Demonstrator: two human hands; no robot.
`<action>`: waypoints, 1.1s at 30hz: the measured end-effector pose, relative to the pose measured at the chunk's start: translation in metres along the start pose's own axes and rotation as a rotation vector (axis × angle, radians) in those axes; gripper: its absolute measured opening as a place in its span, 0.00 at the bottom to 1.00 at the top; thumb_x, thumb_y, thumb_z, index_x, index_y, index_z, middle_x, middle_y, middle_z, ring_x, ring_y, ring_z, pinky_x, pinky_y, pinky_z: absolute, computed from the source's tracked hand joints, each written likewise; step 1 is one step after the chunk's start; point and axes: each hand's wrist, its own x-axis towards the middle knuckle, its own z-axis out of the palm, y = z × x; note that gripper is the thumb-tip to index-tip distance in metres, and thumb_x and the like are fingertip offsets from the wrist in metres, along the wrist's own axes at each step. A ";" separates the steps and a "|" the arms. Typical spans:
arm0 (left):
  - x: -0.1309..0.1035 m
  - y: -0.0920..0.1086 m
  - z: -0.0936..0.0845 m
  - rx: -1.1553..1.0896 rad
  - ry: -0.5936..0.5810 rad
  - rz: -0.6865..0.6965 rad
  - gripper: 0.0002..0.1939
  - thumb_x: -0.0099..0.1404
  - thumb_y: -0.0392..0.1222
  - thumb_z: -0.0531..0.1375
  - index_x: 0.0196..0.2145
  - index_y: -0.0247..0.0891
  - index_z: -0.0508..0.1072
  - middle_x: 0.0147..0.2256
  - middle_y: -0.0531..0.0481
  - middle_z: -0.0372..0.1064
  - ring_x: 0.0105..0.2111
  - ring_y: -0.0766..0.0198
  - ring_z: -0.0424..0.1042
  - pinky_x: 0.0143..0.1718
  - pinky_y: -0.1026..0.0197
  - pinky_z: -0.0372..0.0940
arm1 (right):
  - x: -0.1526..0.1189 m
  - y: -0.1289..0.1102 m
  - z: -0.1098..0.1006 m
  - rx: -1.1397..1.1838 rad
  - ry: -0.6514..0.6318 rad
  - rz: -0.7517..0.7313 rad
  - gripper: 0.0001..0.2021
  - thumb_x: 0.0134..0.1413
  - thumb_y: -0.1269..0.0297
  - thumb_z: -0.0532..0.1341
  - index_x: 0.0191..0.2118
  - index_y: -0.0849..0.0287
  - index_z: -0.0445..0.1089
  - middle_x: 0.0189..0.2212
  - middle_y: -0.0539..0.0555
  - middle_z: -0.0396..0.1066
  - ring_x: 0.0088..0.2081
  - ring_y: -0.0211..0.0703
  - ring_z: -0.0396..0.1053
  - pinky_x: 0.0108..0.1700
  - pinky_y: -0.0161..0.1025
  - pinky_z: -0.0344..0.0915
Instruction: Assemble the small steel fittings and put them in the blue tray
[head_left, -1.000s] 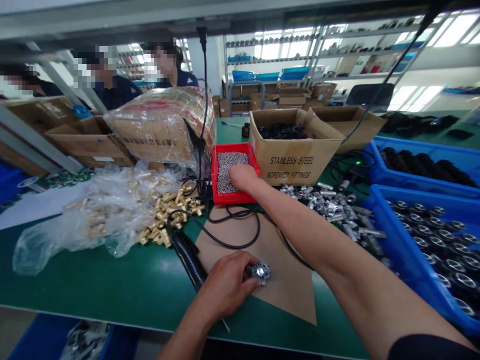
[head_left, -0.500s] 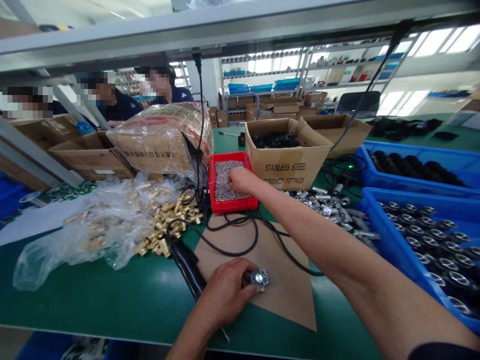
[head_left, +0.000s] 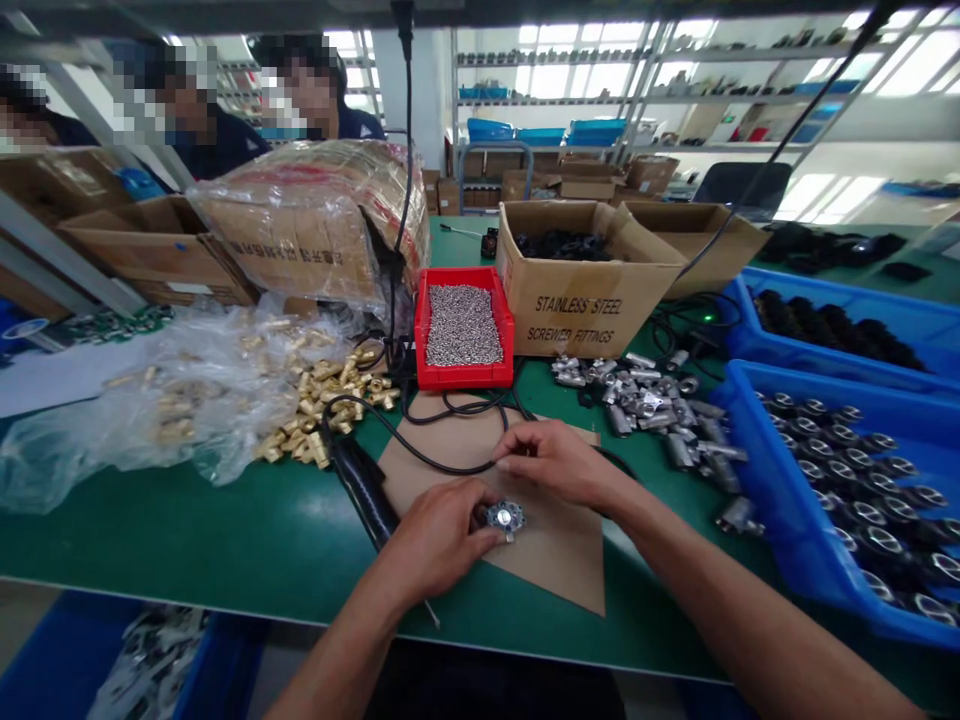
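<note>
My left hand (head_left: 446,535) grips a small round silver metal part (head_left: 506,517) between thumb and fingers, low over the brown cardboard sheet (head_left: 559,560). Just above and to the right of that part, my right hand (head_left: 547,458) is closed in a pinch. Whatever its fingertips hold is too small to make out. Farther back stands a red bin (head_left: 465,378) full of tiny shiny metal pieces (head_left: 463,325). A black corded tool (head_left: 364,490), like an electric screwdriver, lies beside my left hand, its thin shaft tip showing past my wrist.
Brass fittings (head_left: 322,400) spill from a clear plastic bag (head_left: 217,440) on the left. Silver metal fittings (head_left: 660,400) lie on the right, by a blue crate (head_left: 757,430) of black-and-silver parts. A cardboard box (head_left: 592,310) stands behind. Black cable (head_left: 420,455) loops over the sheet. Several people sit opposite.
My right hand has come out of the red bin and back toward me, close to my left hand. The left still holds the metal part. The view has tilted down.
</note>
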 end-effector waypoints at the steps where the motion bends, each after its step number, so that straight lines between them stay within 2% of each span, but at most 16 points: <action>1: 0.000 0.000 0.000 0.009 0.002 -0.003 0.08 0.59 0.39 0.62 0.39 0.41 0.73 0.36 0.51 0.72 0.35 0.60 0.70 0.37 0.62 0.62 | -0.007 0.003 0.004 0.084 -0.030 0.023 0.04 0.52 0.66 0.63 0.33 0.60 0.74 0.29 0.51 0.74 0.30 0.38 0.69 0.35 0.34 0.63; 4: 0.000 0.001 -0.001 0.035 0.008 -0.014 0.07 0.59 0.41 0.63 0.36 0.40 0.72 0.35 0.51 0.72 0.35 0.60 0.70 0.35 0.62 0.61 | -0.021 0.009 0.014 0.256 -0.076 0.068 0.06 0.51 0.63 0.65 0.32 0.60 0.75 0.30 0.52 0.73 0.31 0.39 0.69 0.36 0.35 0.65; 10: -0.001 0.001 -0.001 0.038 0.004 -0.018 0.07 0.60 0.42 0.63 0.37 0.41 0.73 0.35 0.53 0.73 0.35 0.60 0.70 0.35 0.63 0.61 | -0.028 0.015 0.026 0.348 -0.075 0.166 0.07 0.47 0.62 0.67 0.29 0.61 0.74 0.28 0.51 0.72 0.29 0.37 0.67 0.33 0.35 0.63; 14: -0.001 0.000 -0.001 0.068 0.013 -0.019 0.07 0.60 0.42 0.64 0.37 0.41 0.73 0.35 0.52 0.73 0.36 0.60 0.70 0.36 0.62 0.61 | -0.025 0.014 0.033 0.411 -0.051 0.264 0.07 0.45 0.65 0.67 0.30 0.62 0.71 0.23 0.48 0.70 0.24 0.34 0.64 0.28 0.32 0.59; 17: -0.001 -0.001 0.000 0.083 0.026 0.006 0.07 0.60 0.40 0.64 0.38 0.42 0.73 0.36 0.52 0.73 0.37 0.59 0.70 0.38 0.61 0.61 | -0.025 0.014 0.035 0.506 -0.044 0.341 0.11 0.43 0.66 0.67 0.33 0.60 0.66 0.21 0.44 0.65 0.20 0.30 0.58 0.21 0.30 0.53; 19: -0.002 -0.002 0.000 0.080 0.027 0.013 0.08 0.59 0.40 0.64 0.38 0.42 0.74 0.36 0.52 0.73 0.37 0.59 0.70 0.39 0.61 0.61 | -0.024 0.014 0.032 0.501 -0.100 0.346 0.12 0.45 0.64 0.66 0.35 0.59 0.65 0.21 0.43 0.64 0.19 0.30 0.57 0.20 0.30 0.52; 21: -0.002 -0.003 0.000 0.067 0.026 0.008 0.08 0.59 0.40 0.64 0.39 0.42 0.74 0.36 0.51 0.73 0.37 0.59 0.70 0.38 0.61 0.62 | -0.017 0.015 0.024 0.375 -0.143 0.279 0.10 0.47 0.64 0.65 0.36 0.60 0.66 0.22 0.45 0.65 0.22 0.32 0.60 0.24 0.31 0.57; 22: -0.002 -0.003 0.000 0.058 0.025 0.002 0.08 0.59 0.40 0.64 0.39 0.42 0.74 0.36 0.51 0.73 0.37 0.59 0.71 0.38 0.61 0.62 | -0.010 0.014 0.019 0.273 -0.119 0.225 0.09 0.48 0.64 0.64 0.36 0.60 0.67 0.24 0.47 0.67 0.24 0.34 0.63 0.27 0.32 0.60; 24: -0.001 -0.004 -0.001 0.041 0.020 -0.014 0.09 0.59 0.40 0.64 0.39 0.41 0.74 0.36 0.50 0.73 0.36 0.59 0.71 0.36 0.61 0.62 | 0.011 0.008 0.010 0.021 0.038 0.086 0.06 0.51 0.66 0.63 0.36 0.60 0.69 0.28 0.51 0.70 0.30 0.37 0.66 0.33 0.35 0.63; 26: 0.000 -0.004 -0.001 0.028 0.017 -0.020 0.09 0.59 0.40 0.64 0.39 0.40 0.74 0.36 0.50 0.73 0.36 0.59 0.71 0.37 0.61 0.63 | 0.039 -0.004 0.004 -0.238 0.235 -0.063 0.05 0.54 0.67 0.61 0.37 0.60 0.70 0.34 0.54 0.73 0.35 0.41 0.69 0.40 0.38 0.64; 28: -0.001 -0.002 0.000 0.021 0.009 -0.018 0.09 0.58 0.39 0.63 0.39 0.40 0.74 0.36 0.50 0.73 0.36 0.59 0.71 0.37 0.61 0.63 | 0.070 -0.023 0.001 -0.447 0.341 -0.159 0.07 0.57 0.69 0.58 0.41 0.60 0.70 0.40 0.57 0.73 0.44 0.46 0.69 0.48 0.43 0.63; 29: -0.001 0.000 0.001 0.020 0.003 -0.022 0.09 0.58 0.39 0.62 0.38 0.40 0.74 0.36 0.51 0.74 0.36 0.59 0.71 0.37 0.61 0.63 | 0.084 -0.032 -0.001 -0.518 0.366 -0.164 0.09 0.58 0.70 0.56 0.43 0.61 0.70 0.45 0.60 0.72 0.49 0.49 0.67 0.52 0.46 0.62; 31: -0.002 0.002 0.002 0.024 -0.026 -0.051 0.08 0.59 0.40 0.61 0.39 0.41 0.74 0.35 0.51 0.74 0.35 0.59 0.71 0.37 0.61 0.63 | 0.112 -0.047 -0.007 -0.553 0.279 -0.081 0.12 0.59 0.73 0.54 0.47 0.65 0.67 0.53 0.67 0.67 0.56 0.56 0.63 0.55 0.52 0.59; 33: 0.001 0.002 0.002 0.026 -0.066 -0.073 0.10 0.62 0.44 0.58 0.40 0.42 0.73 0.37 0.50 0.74 0.36 0.58 0.72 0.39 0.60 0.64 | 0.134 -0.052 -0.016 -0.559 0.204 -0.019 0.11 0.58 0.76 0.52 0.44 0.69 0.67 0.51 0.66 0.69 0.56 0.57 0.64 0.54 0.53 0.61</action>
